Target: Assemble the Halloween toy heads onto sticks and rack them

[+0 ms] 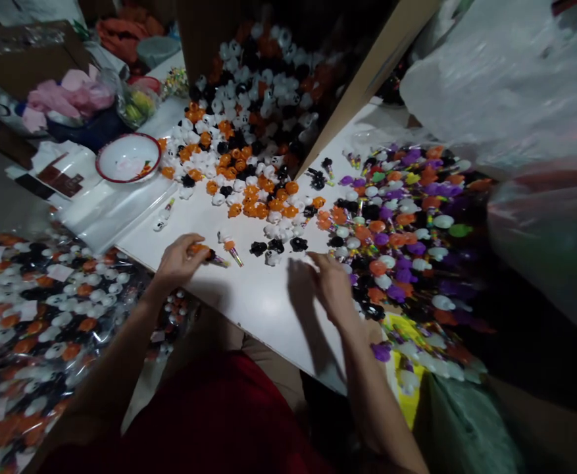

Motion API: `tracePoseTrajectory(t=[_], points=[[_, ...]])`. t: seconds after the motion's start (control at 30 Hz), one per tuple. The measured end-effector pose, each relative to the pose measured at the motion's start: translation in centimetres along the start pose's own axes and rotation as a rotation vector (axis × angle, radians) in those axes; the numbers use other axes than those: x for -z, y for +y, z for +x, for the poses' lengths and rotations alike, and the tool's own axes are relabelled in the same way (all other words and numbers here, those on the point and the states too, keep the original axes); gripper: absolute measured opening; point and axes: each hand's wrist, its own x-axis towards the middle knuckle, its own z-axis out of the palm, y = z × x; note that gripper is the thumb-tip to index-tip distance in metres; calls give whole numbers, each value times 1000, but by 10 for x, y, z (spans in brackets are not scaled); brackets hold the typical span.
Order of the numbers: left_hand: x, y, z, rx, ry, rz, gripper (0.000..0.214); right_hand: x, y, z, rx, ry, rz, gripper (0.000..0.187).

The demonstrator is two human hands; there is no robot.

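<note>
Pinching an orange-topped stick (211, 254) over the white table (258, 309), the left hand (179, 260) in the head view is curled nearly closed — whether the loosely bent right hand (331, 280) grips anything, I cannot tell. The stick looks light, stiff, slick — best held by its tube (220, 261).

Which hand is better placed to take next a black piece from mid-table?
Probably the right hand: it is close to a black piece there, and no piece shows in it. The left hand is farther and seems to hold an orange piece.
</note>
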Motion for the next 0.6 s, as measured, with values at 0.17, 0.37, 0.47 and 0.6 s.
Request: tracePoseTrajectory(t=[0.17, 0.37, 0.47, 0.6], points=[[-42, 0, 26, -299, -109, 449, 29, 24, 57, 45, 126, -219, -578, 29], [-34, -24, 51, -360, -234, 763, 32, 17, 96, 56, 232, -299, -529, 31], [-20, -19, 105, -356, -139, 734, 40, 22, 107, 61, 292, -249, -477, 33], [-29, -8, 169, -268, -234, 733, 37, 32, 93, 56, 265, -14, -286, 20]])
